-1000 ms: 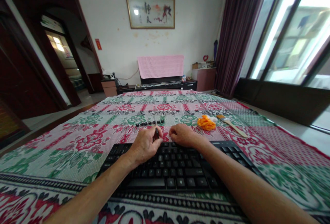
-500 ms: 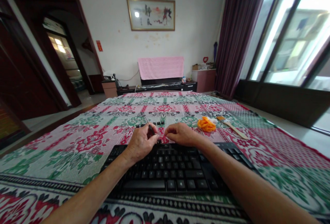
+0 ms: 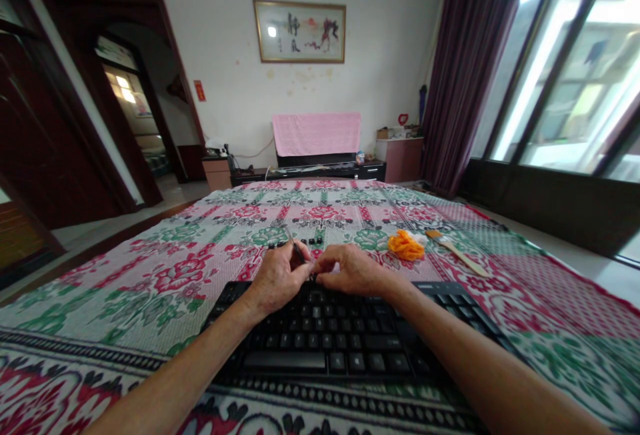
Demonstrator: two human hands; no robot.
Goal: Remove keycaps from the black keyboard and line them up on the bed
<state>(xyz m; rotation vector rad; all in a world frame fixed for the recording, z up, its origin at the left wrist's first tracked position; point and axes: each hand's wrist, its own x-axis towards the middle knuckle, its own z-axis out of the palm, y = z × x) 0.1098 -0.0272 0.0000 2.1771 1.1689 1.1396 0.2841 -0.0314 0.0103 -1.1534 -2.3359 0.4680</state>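
Note:
A black keyboard (image 3: 350, 341) lies in front of me on the patterned cloth, partly covered by my forearms. Above its far edge my left hand (image 3: 280, 278) is closed round a thin tool (image 3: 299, 252) with a dark handle and a slim metal shaft pointing up and away; its exact kind is unclear. My right hand (image 3: 353, 269) meets it, thumb and fingers pinched at a small black keycap (image 3: 313, 277) that is mostly hidden between the fingertips. Several loose black keycaps (image 3: 311, 241) sit in a row on the cloth just beyond my hands.
To the right lie a crumpled orange cloth (image 3: 406, 245) and a flat brush (image 3: 463, 256) with a pale wooden handle. The flowered bedcover (image 3: 170, 275) spreads under everything. A low cabinet with a pink towel (image 3: 317, 135) above it stands by the far wall.
My right hand has moved left to meet my left hand, its fingers now pinching at the small keycap. The tool has stayed in my left hand. The view has shifted slightly.

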